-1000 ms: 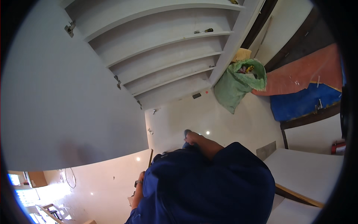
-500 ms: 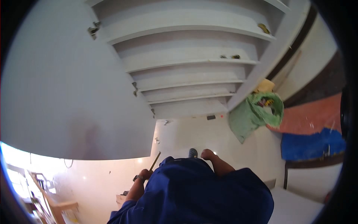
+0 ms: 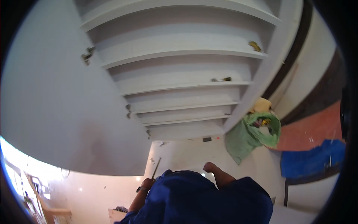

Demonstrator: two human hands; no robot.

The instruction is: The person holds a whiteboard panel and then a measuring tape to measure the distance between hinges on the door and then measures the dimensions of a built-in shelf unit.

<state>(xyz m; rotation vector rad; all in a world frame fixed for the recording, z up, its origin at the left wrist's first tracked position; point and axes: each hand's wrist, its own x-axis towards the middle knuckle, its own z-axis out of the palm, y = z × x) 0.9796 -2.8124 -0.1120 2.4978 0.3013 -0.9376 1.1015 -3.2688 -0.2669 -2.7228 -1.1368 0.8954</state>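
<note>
My left hand (image 3: 147,183), with a watch on its wrist, is closed round a long, thin, straight brownish strip (image 3: 156,168) that points up and away; its exact kind I cannot make out. Held out low in front, my right hand (image 3: 210,167) looks closed and rounded, and whatever may be inside its fingers is hidden. Ahead stands a tall white cabinet with several shelves (image 3: 179,87). Its wide pale door (image 3: 56,108) is swung out on the left, with metal hinges (image 3: 88,56) along its edge. Neither hand touches the cabinet.
A green sack (image 3: 242,140) with things in its mouth stands right of the cabinet. Small items (image 3: 222,79) and a yellowish item (image 3: 255,46) lie on shelves. A small dark block (image 3: 207,139) is on the floor. Red-and-blue sheeting (image 3: 309,158) lies at right, wooden furniture (image 3: 52,211) at lower left.
The view has tilted up, so cabinet, door and sack sit lower in the picture. The strip in my left hand now stands more upright. My right hand stays low and rounded.
</note>
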